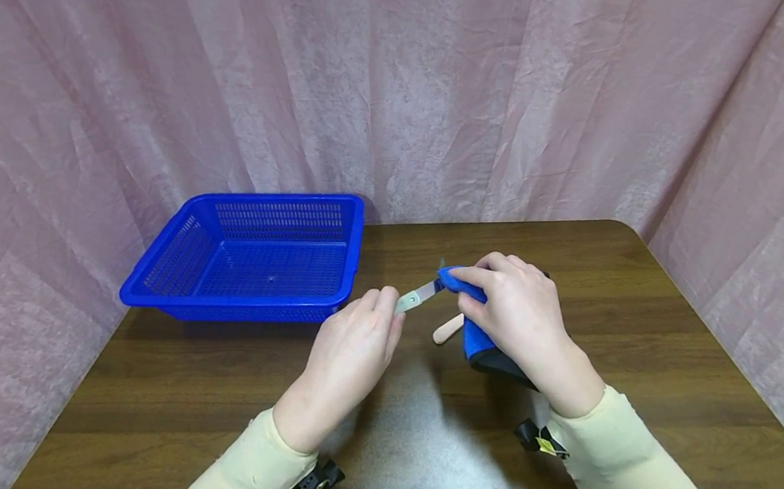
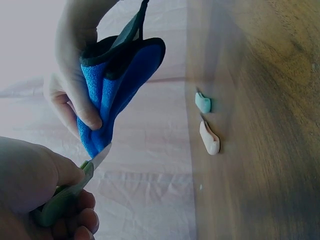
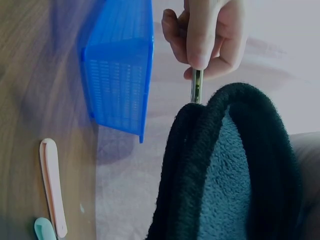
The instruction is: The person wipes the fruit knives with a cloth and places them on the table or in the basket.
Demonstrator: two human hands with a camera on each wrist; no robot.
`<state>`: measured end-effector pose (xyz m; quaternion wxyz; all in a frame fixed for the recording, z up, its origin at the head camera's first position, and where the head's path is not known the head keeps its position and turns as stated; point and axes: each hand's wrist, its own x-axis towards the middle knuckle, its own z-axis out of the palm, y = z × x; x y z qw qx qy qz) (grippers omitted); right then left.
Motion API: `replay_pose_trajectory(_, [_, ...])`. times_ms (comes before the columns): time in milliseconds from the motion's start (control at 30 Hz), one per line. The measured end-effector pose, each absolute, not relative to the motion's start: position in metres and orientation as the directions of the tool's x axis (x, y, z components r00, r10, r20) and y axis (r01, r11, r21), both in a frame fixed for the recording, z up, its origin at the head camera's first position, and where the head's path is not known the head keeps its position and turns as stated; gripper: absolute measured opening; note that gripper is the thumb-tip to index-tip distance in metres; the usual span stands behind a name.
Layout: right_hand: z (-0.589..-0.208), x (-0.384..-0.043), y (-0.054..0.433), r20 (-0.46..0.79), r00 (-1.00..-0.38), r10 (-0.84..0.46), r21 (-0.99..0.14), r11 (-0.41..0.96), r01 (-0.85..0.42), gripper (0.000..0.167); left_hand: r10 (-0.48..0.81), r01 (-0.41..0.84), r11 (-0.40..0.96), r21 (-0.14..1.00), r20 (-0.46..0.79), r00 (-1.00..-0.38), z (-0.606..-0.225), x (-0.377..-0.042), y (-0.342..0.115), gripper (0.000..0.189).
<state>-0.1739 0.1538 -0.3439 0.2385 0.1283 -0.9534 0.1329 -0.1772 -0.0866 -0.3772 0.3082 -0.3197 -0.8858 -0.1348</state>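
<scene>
My left hand [image 1: 352, 340] grips the pale green handle of a small folding knife [image 1: 408, 302], its blade unfolded and pointing to the right. A blue cloth with black edging [image 1: 477, 339] is folded over in my right hand [image 1: 522, 306], which pinches it around the blade's tip end. In the left wrist view, bare metal of the blade [image 2: 102, 156] shows between handle and cloth. Both hands are above the wooden table. Beneath the cloth lie a folded pink-handled knife [image 2: 210, 139] and a mint-green one [image 2: 203, 102].
A blue plastic basket [image 1: 249, 314] with slotted walls stands at the back left of the wooden table [image 1: 629, 315]. Pink curtains [image 1: 376, 95] hang behind and at the sides of the table.
</scene>
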Motion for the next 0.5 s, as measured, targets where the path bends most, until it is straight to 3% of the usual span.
replay_pose_trajectory(500, [-0.344, -0.178, 0.165, 0.466, -0.875, -0.134, -0.222, 0.939, -0.262, 0.035, 0.476, 0.648, 0.759, 0.060, 0.628, -0.615, -0.377, -0.177, -0.087, 0.021])
